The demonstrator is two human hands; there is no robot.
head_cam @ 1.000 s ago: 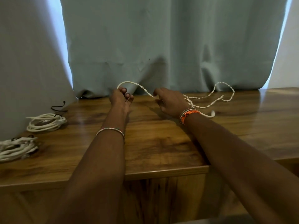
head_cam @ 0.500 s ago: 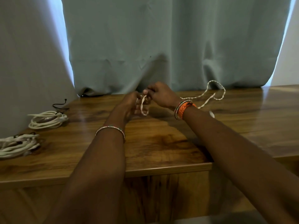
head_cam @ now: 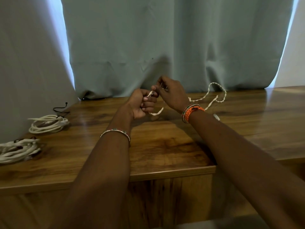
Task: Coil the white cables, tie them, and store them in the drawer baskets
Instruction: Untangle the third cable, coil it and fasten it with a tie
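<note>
A twisted white cable (head_cam: pixel 208 93) runs over the far middle of the wooden table (head_cam: pixel 165 146). My left hand (head_cam: pixel 140 104) is closed in a fist around a small loop of it; a bit of the loop hangs below the fist. My right hand (head_cam: pixel 171 93), just right of the left and touching it, pinches the same cable near the loop. The loose rest of the cable trails to the right behind my right wrist, its white plug end lying on the wood.
Two coiled white cables lie at the left: one coil (head_cam: pixel 47 123) near the curtain, another coil (head_cam: pixel 18 150) at the left edge. A thin black tie (head_cam: pixel 60 109) lies behind the first coil. A grey-green curtain (head_cam: pixel 148 43) hangs along the table's back.
My hands came together from apart, folding the stretched cable into a loop in my left fist. The loose trail on the right has been drawn in shorter.
</note>
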